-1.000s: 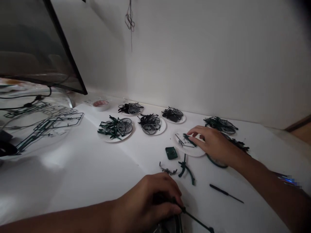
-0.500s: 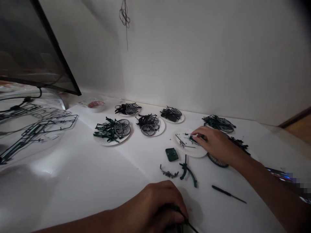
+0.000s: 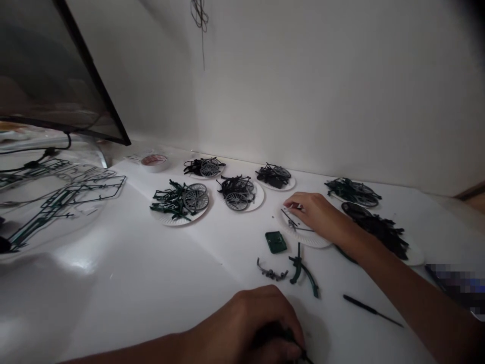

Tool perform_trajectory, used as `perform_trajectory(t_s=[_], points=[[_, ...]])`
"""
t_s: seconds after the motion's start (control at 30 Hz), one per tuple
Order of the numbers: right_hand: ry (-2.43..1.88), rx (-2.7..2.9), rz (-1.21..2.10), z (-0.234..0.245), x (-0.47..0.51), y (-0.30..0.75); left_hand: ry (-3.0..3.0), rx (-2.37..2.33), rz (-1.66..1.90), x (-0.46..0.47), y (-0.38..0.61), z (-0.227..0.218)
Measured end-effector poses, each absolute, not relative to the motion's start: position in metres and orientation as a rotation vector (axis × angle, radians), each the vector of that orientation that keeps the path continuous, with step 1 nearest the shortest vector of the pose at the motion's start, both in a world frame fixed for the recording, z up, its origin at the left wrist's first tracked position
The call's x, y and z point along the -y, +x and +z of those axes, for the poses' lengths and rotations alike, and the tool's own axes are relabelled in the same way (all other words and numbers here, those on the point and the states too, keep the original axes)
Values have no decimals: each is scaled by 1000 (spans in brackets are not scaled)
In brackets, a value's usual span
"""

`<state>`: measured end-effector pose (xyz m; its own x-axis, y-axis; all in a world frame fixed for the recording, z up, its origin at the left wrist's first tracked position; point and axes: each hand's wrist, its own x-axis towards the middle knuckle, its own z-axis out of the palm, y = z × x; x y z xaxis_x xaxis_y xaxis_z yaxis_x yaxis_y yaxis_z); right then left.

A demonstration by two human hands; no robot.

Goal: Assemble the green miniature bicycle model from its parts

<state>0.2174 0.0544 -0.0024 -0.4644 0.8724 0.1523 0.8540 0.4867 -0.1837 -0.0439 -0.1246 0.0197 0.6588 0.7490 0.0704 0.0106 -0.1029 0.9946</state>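
Note:
My right hand (image 3: pixel 316 212) rests its curled fingertips over a white paper plate (image 3: pixel 303 236) holding thin dark model parts. Whether the fingers pinch a piece is hidden. At the bottom edge, my left hand (image 3: pixel 250 323) is closed around a dark rod-like model part (image 3: pixel 305 357), mostly hidden or cut off by the frame. Between the hands lie a flat green piece (image 3: pixel 276 241), a grey chain-like part (image 3: pixel 272 273), a curved dark green part (image 3: pixel 303 270) and a thin black-handled screwdriver (image 3: pixel 373 311).
Several paper plates (image 3: pixel 250 202) hold piles of dark parts and spoked wheels along the wall (image 3: pixel 303 91). Plastic sprues (image 3: pixel 71 202) lie at left beneath a monitor (image 3: pixel 56 71), with a black cable (image 3: pixel 38 159) and a tape roll (image 3: pixel 154 162) nearby.
My right hand has shifted left across its plate, exposing a plate of black parts to its right. My left hand has sunk toward the bottom edge, and the view has turned slightly.

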Motion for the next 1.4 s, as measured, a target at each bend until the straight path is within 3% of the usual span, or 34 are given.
perform_trajectory(t_s=[0.23,0.57,0.83,1.1,1.4], points=[[-1442,2516,111,-6,-54,221,1635,-557,722,115,-35,-7],[-1455,2416,73,1,-45,220,1701,-553,670,113,-37,-4],[-1445,2124,-106,23,31,245,1693,-583,695,119,-42,7],[-1353,2269,-10,-10,55,258,1748,-565,582,114,-39,6],[-1259,2443,91,-3,82,250,1808,-605,604,113,-41,11]])
